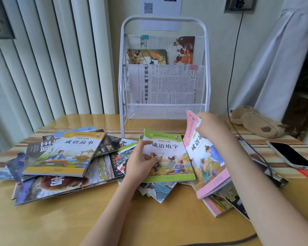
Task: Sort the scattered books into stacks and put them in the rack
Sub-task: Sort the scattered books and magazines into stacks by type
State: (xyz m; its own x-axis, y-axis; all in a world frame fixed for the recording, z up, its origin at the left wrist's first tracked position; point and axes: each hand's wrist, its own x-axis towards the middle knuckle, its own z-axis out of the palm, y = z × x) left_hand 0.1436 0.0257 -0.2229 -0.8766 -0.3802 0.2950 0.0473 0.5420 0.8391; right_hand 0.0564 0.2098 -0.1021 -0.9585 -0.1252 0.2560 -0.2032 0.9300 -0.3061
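Scattered books cover the wooden table (pixel 158 215). My left hand (pixel 142 159) grips the left edge of a green-bordered book (pixel 172 157) lying on the pile in the middle. My right hand (pixel 210 128) holds the top edge of a pink-bordered book (pixel 205 166), tilted up on its lower edge right of the green one. A yellow-bordered book (pixel 66 153) tops a heap of dark magazines (pixel 60 183) on the left. The white wire rack (pixel 164 77) stands behind, with newspapers and one colourful book in its pockets.
A phone (pixel 291 155) lies face up at the right on a striped cloth, beside a black cable (pixel 229 96) running from a wall socket. A brown plush toy (pixel 256 123) rests at the back right. White radiator columns (pixel 52 59) rise at the left.
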